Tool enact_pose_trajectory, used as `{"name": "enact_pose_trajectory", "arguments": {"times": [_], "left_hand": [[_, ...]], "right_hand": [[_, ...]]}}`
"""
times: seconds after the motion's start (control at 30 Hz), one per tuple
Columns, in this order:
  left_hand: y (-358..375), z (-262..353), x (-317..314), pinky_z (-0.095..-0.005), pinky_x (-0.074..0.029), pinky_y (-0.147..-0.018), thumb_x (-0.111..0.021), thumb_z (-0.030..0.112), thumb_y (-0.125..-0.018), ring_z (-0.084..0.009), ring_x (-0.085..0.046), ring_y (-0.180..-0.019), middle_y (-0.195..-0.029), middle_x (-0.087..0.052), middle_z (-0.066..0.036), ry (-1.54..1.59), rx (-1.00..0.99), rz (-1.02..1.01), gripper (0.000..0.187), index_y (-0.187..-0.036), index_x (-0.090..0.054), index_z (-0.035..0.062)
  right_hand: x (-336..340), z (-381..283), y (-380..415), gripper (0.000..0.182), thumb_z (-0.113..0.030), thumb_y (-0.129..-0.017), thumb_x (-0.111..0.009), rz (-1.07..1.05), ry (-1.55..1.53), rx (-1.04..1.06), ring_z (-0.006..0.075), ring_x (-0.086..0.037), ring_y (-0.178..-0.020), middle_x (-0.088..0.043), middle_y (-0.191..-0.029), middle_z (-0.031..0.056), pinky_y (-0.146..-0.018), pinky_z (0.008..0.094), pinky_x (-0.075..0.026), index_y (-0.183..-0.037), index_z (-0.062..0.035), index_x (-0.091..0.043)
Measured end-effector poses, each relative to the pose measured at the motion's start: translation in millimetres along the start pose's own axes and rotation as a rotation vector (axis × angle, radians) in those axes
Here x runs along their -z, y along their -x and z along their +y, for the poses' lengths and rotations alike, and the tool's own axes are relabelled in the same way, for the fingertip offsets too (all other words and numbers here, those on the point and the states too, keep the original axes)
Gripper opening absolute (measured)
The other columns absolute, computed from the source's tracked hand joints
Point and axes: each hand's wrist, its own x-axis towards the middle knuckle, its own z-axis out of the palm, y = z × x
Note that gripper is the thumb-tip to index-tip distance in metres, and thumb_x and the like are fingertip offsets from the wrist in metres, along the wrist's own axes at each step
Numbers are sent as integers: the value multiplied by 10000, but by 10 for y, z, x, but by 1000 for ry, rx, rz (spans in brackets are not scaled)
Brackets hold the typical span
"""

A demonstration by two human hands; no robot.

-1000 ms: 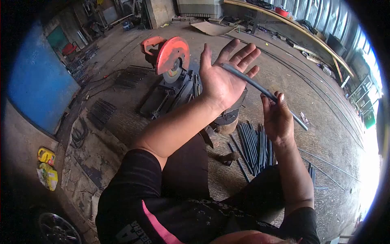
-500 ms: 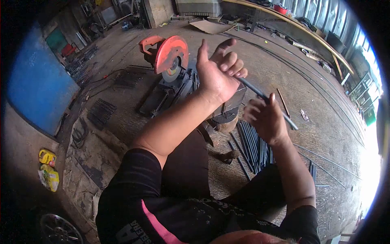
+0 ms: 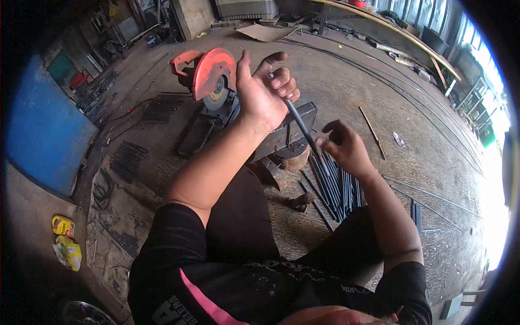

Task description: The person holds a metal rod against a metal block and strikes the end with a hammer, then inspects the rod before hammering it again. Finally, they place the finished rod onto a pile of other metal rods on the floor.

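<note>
A workshop floor (image 3: 341, 97) filled most of the view. At far left stood one blue panel (image 3: 49, 130), and at upper right ran one long surface (image 3: 398, 30). On the floor, left of centre, sat one red saw (image 3: 211, 76) with a round blade. Right of it was one wooden stump (image 3: 298, 158), and one spoked wheel (image 3: 86, 313) showed at bottom left.

Four containers were in sight. One dark bucket (image 3: 433, 39) was near the right part of the surface, and one red bowl (image 3: 357, 3) sat on it, cut off by the top edge; their contents could not be seen. At lower left, one crumpled yellow bag (image 3: 67, 253) lay just below one yellow jug (image 3: 63, 226); what they held could not be told.

One pile of rods (image 3: 338, 189) lay below the right hand (image 3: 349, 149), too overlapped to count, with two long rods (image 3: 433, 196) to its right. Two darker bundles (image 3: 128, 157) lay left of the saw. Beside the pile was one rusty lump of metal (image 3: 299, 201).

The left hand (image 3: 264, 100), palm up, curled its fingers around the upper end of one grey rod (image 3: 299, 122), thumb raised. The rod slanted down to the right, above the pile. The right hand was half-curled and ungripped beside its lower part; whether its thumb touched was unclear.
</note>
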Motion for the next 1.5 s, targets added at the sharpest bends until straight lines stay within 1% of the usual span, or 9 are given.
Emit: {"name": "enact_pose_trajectory", "arguments": {"times": [0.1,0.37,0.5,0.63,0.83,1.03,1.17,1.3,1.5], "left_hand": [[6,-29,-5,-317,-314,-640,-389,602,-883,-157,-366,-614,-640,-381,-8,28,-14,-2,618,-1025,-558,25],[-9,-156,-3,-396,-410,-803,-393,556,-912,-233,-512,-783,-812,-548,-89,126,55,-91,589,-1110,-540,21],[-74,-457,74,-418,-464,-884,-334,463,-993,-316,-592,-1036,-1053,-624,-179,-48,168,-404,514,-1236,-484,35],[-42,-894,-263,-434,-464,-944,-392,352,-1000,-317,-585,-1103,-1150,-609,-203,-388,149,-351,401,-1276,-450,66],[-53,-1703,-798,-453,-486,-932,-379,231,-1012,-323,-584,-1098,-1134,-603,-183,-263,265,-350,282,-1215,-468,57],[-222,-3576,-861,-438,-553,-781,-502,190,-976,-251,-633,-816,-924,-602,-108,-400,501,-181,203,-1005,-549,-5],[-49,-5095,-376,-392,-584,-653,-545,180,-953,-246,-650,-700,-896,-612,-120,-803,704,-79,218,-945,-538,-37],[301,-6199,229,-361,-577,-633,-572,146,-931,-242,-658,-743,-949,-621,-129,-1011,843,2,213,-1018,-549,-46],[369,-6895,500,-388,-504,-855,-616,380,-868,-271,-620,-1020,-1120,-633,-155,-1175,1298,-421,549,-1244,-540,-12]], "right_hand": [[-4,59,47,332,-265,-843,-714,-335,36,100,161,-612,-752,-646,-808,105,-701,326,-490,-987,15,-608],[-140,343,209,191,-136,-937,-580,-381,-209,-166,105,-572,-781,-612,-840,38,-742,280,-476,-1031,29,-599],[38,128,441,180,-142,-942,-572,-166,-141,-248,112,-581,-740,-620,-801,33,-701,290,-484,-1011,21,-603],[468,-197,634,185,-168,-906,-597,39,113,-236,128,-608,-631,-618,-682,43,-610,300,-486,-1000,-12,-626],[1450,-254,1153,230,-245,-912,-577,238,465,-324,143,-623,-642,-639,-696,65,-623,310,-496,-1016,-52,-646],[2251,887,1933,249,-268,-897,-629,308,378,-544,159,-627,-641,-675,-806,96,-616,319,-509,-1039,-64,-649],[2337,2162,2571,314,-307,-810,-719,361,294,-705,216,-630,-741,-680,-867,120,-702,352,-498,-1023,-84,-662],[2015,3362,3102,304,-284,-777,-734,466,249,-848,289,-639,-834,-676,-891,154,-758,379,-488,-986,-72,-674],[1718,4555,3653,194,-186,-795,-690,734,356,-1084,371,-616,-909,-656,-935,191,-788,426,-473,-916,-39,-659]]}}
